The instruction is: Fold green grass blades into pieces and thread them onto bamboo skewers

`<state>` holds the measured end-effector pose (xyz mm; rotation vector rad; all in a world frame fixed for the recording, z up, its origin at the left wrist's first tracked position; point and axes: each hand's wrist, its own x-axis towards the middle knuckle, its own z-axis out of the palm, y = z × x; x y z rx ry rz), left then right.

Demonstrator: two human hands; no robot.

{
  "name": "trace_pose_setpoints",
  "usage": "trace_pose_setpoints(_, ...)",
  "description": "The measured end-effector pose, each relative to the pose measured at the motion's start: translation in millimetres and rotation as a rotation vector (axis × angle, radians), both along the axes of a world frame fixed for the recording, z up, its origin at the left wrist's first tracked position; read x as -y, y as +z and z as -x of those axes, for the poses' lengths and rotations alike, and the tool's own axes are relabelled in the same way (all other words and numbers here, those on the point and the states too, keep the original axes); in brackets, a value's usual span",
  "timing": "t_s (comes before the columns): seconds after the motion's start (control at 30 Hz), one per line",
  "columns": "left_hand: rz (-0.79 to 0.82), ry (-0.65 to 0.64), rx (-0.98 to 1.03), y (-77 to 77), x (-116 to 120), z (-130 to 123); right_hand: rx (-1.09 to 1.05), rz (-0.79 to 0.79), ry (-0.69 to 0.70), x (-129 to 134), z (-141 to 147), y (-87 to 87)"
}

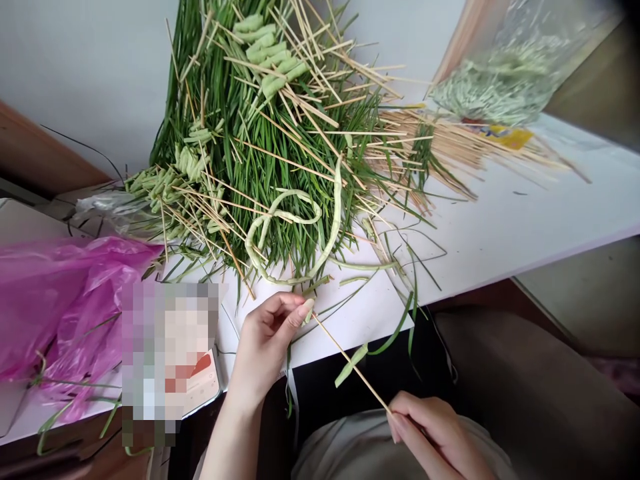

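Observation:
A thin wooden skewer (376, 395) slants between my two hands, with one pale green piece (351, 366) threaded across its middle. My right hand (425, 427) pinches the skewer's lower end. At the upper end, my left hand (273, 340) is closed, thumb against fingers, on another small green piece that shows only partly. Just beyond my left hand, a long pale green bean (336, 220) curls over a large pile of green leafy stalks (280, 160). Finished-looking skewers with several green pieces (275, 57) lie on top of the pile.
Many bare skewers (450, 150) lie right of the pile, near a clear bag of pale green strips (500, 87). Pink plastic (100, 287) is at the left, beside a partly blurred phone (203, 387). The white table's front edge (500, 275) runs before me.

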<state>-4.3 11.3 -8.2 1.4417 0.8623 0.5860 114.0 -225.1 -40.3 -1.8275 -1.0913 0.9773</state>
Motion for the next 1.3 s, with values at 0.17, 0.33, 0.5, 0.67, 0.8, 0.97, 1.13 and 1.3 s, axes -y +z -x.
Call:
trace_pose_setpoints(0.17, 0.01, 0.006, 0.014, 1.7, 1.2, 0.0, -0.053, -0.052, 0.026, -0.4, -1.1, -8.6)
trace_pose_setpoints(0.33, 0.027, -0.001, 0.008, -2.2, 0.8, 0.5, -0.064, -0.038, 0.013, 1.2, -0.2, -6.8)
trace_pose_setpoints(0.5, -0.005, -0.006, -0.01, -2.5, 0.0, 0.2, -0.055, -0.056, -0.02, -2.2, -0.2, -4.6)
trace_pose_setpoints(0.67, -0.031, 0.006, -0.015, -2.2, 0.2, 1.0, -0.074, -0.053, -0.026, -2.6, -1.6, -6.6)
trace_pose_setpoints(0.8, -0.039, 0.03, -0.029, -5.2, 1.2, 2.7, -0.083, -0.031, -0.005, -1.0, -2.5, -7.4)
trace_pose_setpoints(0.97, 0.007, 0.034, -0.023, -4.6, 2.8, 1.1, -0.083, -0.034, -0.001, -1.3, -2.1, -7.9)
trace_pose_setpoints(1.13, 0.068, 0.025, 0.025, 0.9, 6.8, -3.0, -0.079, -0.045, 0.027, -0.2, 0.1, -11.7)
trace_pose_setpoints(1.3, 0.082, 0.016, 0.033, 3.2, 10.6, -4.4, -0.037, -0.062, 0.034, 2.3, 1.8, -13.0)
